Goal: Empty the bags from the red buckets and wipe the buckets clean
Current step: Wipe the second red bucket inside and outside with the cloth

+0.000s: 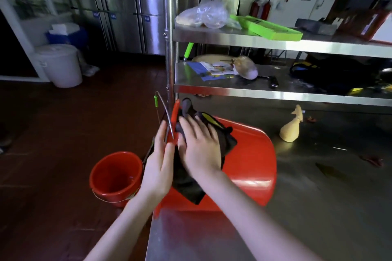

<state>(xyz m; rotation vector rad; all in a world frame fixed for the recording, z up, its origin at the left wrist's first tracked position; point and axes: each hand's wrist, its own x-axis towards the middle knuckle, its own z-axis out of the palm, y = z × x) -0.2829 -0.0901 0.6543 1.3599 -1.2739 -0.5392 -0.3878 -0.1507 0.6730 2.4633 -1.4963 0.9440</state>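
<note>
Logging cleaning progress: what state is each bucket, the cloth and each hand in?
Table bucket: on its side on the steel table.
Floor bucket: upright, no bag visible inside.
Cloth: pressed on table bucket's outer wall.
Left hand: fingers straight against table bucket's rim.
Right hand: flat on cloth.

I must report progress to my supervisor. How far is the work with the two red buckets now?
Done: the floor bucket stands upright with no bag inside. In hand: the second bucket lies on its side on the steel table; the left hand steadies its rim, the right hand presses a dark cloth on it. Left: finishing this wipe; whether the floor bucket is already wiped cannot be told.
</note>
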